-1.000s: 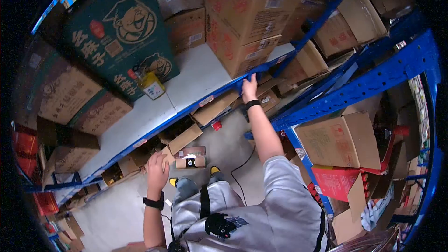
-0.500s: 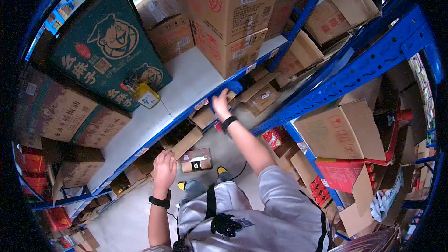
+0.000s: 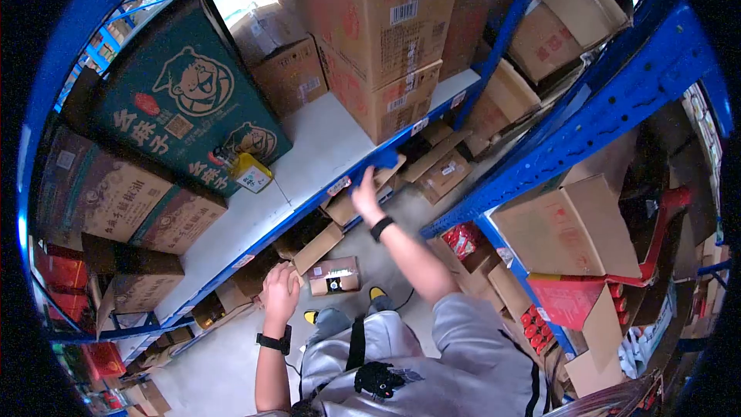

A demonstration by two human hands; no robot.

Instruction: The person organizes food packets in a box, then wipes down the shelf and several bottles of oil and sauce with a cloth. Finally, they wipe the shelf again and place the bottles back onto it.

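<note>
My right hand [image 3: 367, 198] reaches to the front edge of the white shelf [image 3: 312, 135]. Its fingers are partly curled beside a blurred blue object [image 3: 381, 161]; I cannot tell whether they grip it. Just below is an open cardboard box [image 3: 343, 207] on the lower level. My left hand [image 3: 281, 290] is lower, its fingers folded together at the edge of a raised cardboard flap [image 3: 318, 245]; the fingertips are hidden. Between my hands and feet, a sealed carton [image 3: 335, 276] with a black-and-white label sits on the floor.
A bottle of yellow oil [image 3: 252, 173] stands on the shelf before a large green carton [image 3: 189, 96]. Tall brown cartons [image 3: 386, 46] are stacked farther along. On my right, a blue rack beam [image 3: 571, 123] runs beside an open carton [image 3: 567, 224] and red-capped jars [image 3: 535, 327].
The view has shifted, so the shelves appear slightly lower. My right hand has drawn back a little from the blue object. My left hand stays by the cardboard flap.
</note>
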